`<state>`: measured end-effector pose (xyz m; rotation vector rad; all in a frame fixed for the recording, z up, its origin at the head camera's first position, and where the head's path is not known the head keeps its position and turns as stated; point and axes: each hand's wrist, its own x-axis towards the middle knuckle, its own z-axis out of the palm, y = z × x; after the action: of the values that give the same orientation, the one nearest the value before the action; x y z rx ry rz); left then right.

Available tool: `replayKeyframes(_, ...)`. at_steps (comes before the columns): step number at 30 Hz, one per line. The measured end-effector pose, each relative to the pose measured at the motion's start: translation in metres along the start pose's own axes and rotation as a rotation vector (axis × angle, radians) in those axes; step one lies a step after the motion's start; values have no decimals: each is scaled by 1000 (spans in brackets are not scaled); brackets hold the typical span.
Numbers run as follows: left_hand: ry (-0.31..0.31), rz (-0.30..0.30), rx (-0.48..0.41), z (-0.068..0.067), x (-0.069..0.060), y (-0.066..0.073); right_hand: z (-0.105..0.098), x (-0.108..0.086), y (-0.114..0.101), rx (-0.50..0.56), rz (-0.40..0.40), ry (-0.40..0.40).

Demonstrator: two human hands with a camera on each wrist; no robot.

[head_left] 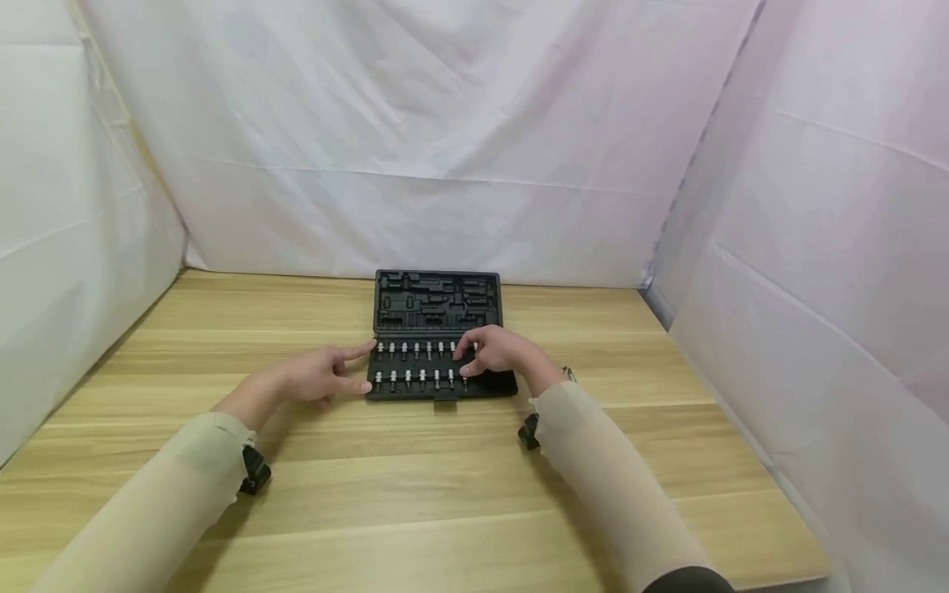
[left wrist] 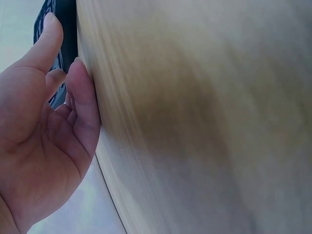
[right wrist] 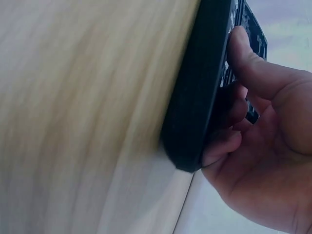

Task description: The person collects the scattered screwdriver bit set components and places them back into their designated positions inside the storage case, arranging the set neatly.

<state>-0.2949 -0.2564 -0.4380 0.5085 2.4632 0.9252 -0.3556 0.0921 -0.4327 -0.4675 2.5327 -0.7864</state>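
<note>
A black bit socket case (head_left: 406,363) lies unfolded on the table, its hinged lid (head_left: 437,306) leaning back. Two rows of silver bit sockets (head_left: 408,376) stand in its lower half. My left hand (head_left: 315,375) is at the case's left side, index finger and thumb stretched apart to its edge. Over the right part of the tray is my right hand (head_left: 498,349), fingers bent, thumb and index tips apart near the sockets. In the right wrist view, lower fingers (right wrist: 222,146) rest against the case. The right hand hides some sockets; nothing shows between its fingertips.
The wooden table (head_left: 415,494) reaches around the case on all sides. White sheeting (head_left: 415,165) hangs behind it, with more at left and right. Each wrist wears a black device, such as the left wrist device (head_left: 255,471).
</note>
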Motion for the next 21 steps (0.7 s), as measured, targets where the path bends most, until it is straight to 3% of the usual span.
replayKeyframes(10,10,-22,-17,0,-2,-2,1,6,-8,-45,35,7)
replayKeyframes(21,3,-31,-7,1,-1,-1,5,-7,1,67,-22,18)
